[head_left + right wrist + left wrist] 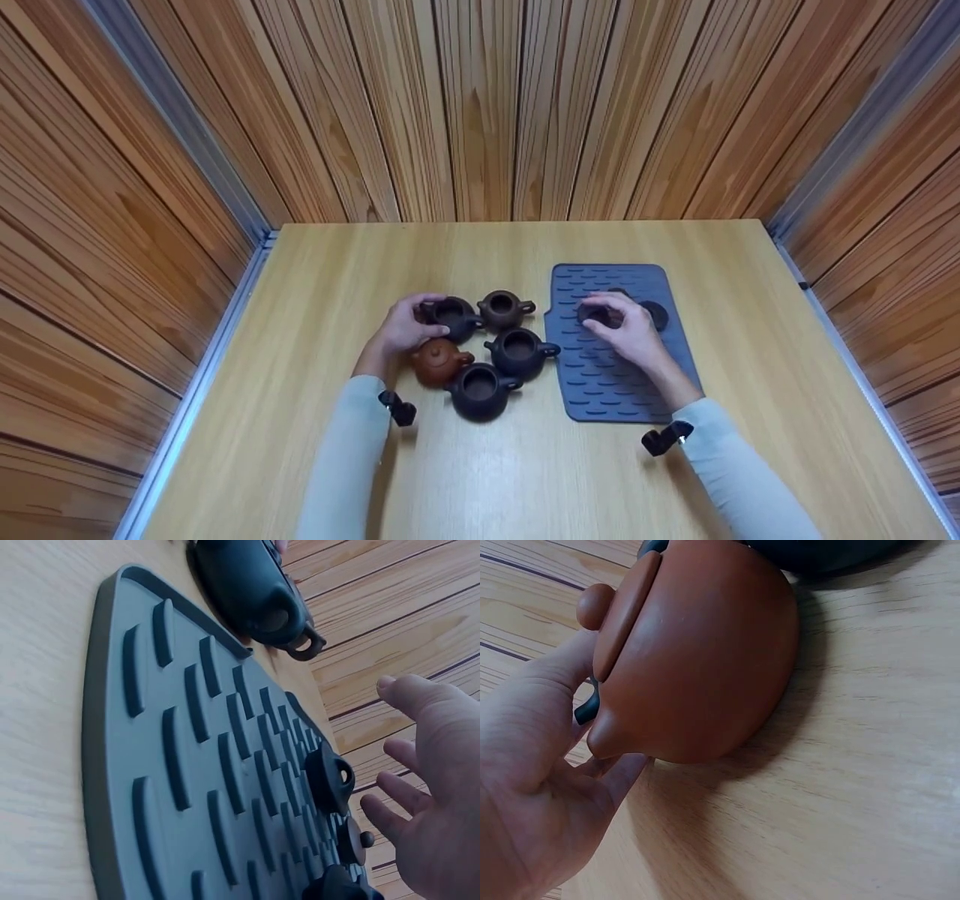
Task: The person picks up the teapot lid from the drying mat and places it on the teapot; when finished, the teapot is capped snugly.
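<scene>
At the left of the teapot group, my left hand (405, 326) grips a dark lidless teapot (459, 324), thumb and fingers on either side of its body. The left wrist view shows its dark spout (588, 708) beside my palm, while the lidded reddish-brown teapot (705, 660) covers most of the rest. My right hand (630, 330) hovers over the grey ridged mat (615, 397), fingers spread and slightly bent. Close under the fingers lies a dark round lid (594, 313). In the right wrist view, a lid with a looped knob (330, 780) and a round-knobbed lid (352, 841) rest on the mat.
A small brown lidless teapot (504, 319) and two dark lidless teapots, one (525, 369) with its handle near the mat's left edge and another (480, 405) in front, stand close together. Wooden walls (480, 112) enclose the table (300, 300) at back and sides.
</scene>
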Demonstrator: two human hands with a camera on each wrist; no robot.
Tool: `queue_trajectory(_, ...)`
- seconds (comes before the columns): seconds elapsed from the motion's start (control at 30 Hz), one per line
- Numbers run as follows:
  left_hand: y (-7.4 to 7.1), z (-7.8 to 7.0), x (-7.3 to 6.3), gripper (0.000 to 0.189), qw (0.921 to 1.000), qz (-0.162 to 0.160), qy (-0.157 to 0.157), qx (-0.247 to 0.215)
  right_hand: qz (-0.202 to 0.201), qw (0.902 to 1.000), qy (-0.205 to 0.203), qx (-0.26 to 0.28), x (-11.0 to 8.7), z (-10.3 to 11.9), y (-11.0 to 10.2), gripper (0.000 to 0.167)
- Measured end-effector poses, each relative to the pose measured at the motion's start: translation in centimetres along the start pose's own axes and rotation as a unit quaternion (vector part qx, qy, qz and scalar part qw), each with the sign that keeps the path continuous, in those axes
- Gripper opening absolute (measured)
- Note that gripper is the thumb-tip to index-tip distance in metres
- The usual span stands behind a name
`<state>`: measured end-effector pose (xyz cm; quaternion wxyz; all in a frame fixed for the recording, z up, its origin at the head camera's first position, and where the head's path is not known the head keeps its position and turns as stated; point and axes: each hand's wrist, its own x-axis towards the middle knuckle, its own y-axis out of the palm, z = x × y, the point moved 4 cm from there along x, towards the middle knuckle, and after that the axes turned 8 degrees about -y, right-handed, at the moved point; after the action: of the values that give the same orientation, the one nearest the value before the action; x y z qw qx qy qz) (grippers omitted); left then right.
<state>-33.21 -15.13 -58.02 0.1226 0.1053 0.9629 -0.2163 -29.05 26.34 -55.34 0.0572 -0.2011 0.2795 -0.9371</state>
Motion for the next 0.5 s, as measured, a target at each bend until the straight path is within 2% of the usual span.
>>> queue_trajectory(0.2, 0.0, -0.1, -0.1, 0.059, 1.0, 0.001, 0.008, 0.001, -0.024, 0.9992, 0.032, -0.008, 0.1, -1.0, 0.2, 0.041)
queue_trajectory(0.5, 0.0, -0.2, -0.1, 0.057, 0.9999, -0.002, 0.015, 0.007, -0.019, 0.9974, 0.069, 0.008, 0.0, -2.1, 0.6, 0.041)
